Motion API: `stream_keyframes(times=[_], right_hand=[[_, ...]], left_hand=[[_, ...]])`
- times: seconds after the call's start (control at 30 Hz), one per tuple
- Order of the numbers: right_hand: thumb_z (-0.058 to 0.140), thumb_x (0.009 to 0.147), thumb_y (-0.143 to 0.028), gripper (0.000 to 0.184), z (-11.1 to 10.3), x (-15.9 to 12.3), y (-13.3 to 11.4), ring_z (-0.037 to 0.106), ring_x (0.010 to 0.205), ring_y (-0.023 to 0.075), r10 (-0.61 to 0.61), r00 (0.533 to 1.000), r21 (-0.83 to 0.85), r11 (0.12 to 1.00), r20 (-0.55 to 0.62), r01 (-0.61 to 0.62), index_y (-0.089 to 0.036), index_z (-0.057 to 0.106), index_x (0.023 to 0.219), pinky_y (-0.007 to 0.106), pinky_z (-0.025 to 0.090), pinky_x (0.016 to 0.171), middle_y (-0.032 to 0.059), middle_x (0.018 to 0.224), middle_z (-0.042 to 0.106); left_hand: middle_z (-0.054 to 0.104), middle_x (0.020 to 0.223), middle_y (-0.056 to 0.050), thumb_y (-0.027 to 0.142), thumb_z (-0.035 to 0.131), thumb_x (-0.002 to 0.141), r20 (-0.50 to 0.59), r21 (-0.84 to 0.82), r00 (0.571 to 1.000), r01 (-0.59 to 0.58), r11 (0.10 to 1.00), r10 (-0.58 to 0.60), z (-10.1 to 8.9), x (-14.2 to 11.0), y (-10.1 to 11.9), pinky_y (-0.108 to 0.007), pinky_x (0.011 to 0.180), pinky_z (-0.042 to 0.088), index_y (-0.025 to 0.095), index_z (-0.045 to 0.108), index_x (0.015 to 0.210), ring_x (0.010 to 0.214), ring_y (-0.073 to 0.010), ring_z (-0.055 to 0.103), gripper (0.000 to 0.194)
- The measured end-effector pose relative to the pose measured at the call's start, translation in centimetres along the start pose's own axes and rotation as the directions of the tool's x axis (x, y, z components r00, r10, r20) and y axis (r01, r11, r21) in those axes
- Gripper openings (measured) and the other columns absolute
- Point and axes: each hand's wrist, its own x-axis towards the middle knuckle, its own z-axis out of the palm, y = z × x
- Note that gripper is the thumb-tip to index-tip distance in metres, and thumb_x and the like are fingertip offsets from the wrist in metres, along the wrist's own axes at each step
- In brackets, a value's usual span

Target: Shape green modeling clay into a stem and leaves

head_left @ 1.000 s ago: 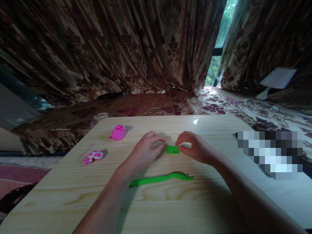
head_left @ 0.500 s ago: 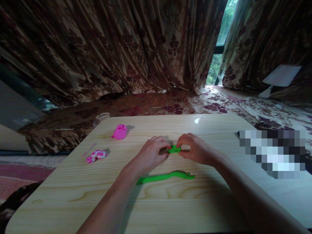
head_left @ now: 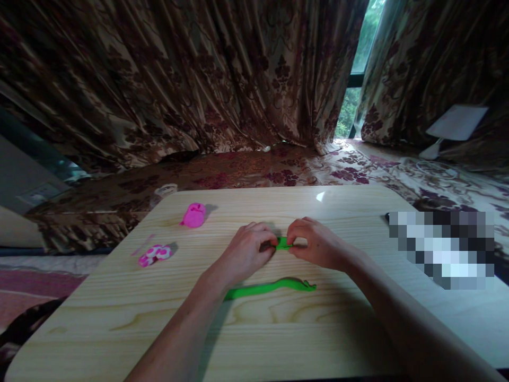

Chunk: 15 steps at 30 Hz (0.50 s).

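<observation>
A small lump of green clay (head_left: 282, 243) is held just above the middle of a pale wooden table (head_left: 278, 329). My left hand (head_left: 246, 252) pinches its left end with curled fingers. My right hand (head_left: 314, 245) pinches its right end in the same way. The two hands almost meet over the lump, which shows only as a thin strip between the fingertips. Nearer to me on the table lies a long flattened green clay strip (head_left: 270, 288) with a jagged right end, touched by neither hand.
A pink clay lump (head_left: 193, 215) lies at the table's far left. A pink-and-white piece (head_left: 154, 254) and a thin pink stick (head_left: 140, 245) lie near the left edge. A blurred-out patch (head_left: 441, 248) covers the right side. Patterned curtains and a patterned cloth lie beyond the table.
My left hand closed in from beside the green lump and took hold of its left end. The lump was lifted off the table and squeezed narrower between both hands.
</observation>
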Motion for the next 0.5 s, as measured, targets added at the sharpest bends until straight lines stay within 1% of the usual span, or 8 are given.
stream_keyframes(times=[0.2,0.33,0.4,0.5], right_hand=[[0.061,0.075,-0.013,0.009,-0.04,0.04,-0.09,0.057,0.086,0.0173,-0.009,1.000,0.008,1.000,0.000,0.009,-0.019,0.066,0.079,0.030,0.042,0.082,0.0036,0.085,0.065],[0.063,0.073,-0.012,0.017,-0.30,-0.04,-0.19,0.056,0.090,0.0174,-0.059,0.998,0.039,0.997,-0.021,0.060,-0.020,0.067,0.088,0.031,0.042,0.084,0.0038,0.092,0.064],[0.062,0.074,-0.012,0.017,-0.27,-0.06,-0.21,0.055,0.092,0.0174,-0.082,0.996,0.042,0.996,-0.026,0.083,-0.021,0.068,0.086,0.031,0.042,0.085,0.0042,0.096,0.062],[0.061,0.075,-0.012,0.016,-0.12,-0.01,-0.25,0.055,0.092,0.0172,-0.090,0.996,0.035,0.995,-0.003,0.090,-0.022,0.070,0.084,0.031,0.042,0.085,0.0044,0.096,0.062]], left_hand=[[0.060,0.086,-0.003,0.018,0.053,0.081,0.001,0.009,1.000,-0.005,1.000,0.005,0.03,0.03,0.00,-0.032,0.077,0.039,0.022,0.063,0.081,0.087,-0.0192,0.053,0.011],[0.060,0.084,-0.003,0.019,0.054,0.081,-0.004,0.016,1.000,-0.008,1.000,0.008,0.02,0.08,0.06,-0.032,0.077,0.039,0.022,0.064,0.081,0.086,-0.0192,0.053,0.011],[0.060,0.083,-0.003,0.019,0.054,0.080,-0.002,0.018,1.000,-0.012,1.000,0.012,0.00,0.06,0.08,-0.032,0.077,0.039,0.022,0.064,0.081,0.086,-0.0193,0.053,0.010],[0.060,0.084,-0.003,0.020,0.054,0.080,0.000,0.019,1.000,-0.012,1.000,0.012,-0.04,-0.03,0.12,-0.033,0.077,0.039,0.022,0.064,0.082,0.087,-0.0195,0.053,0.010]])
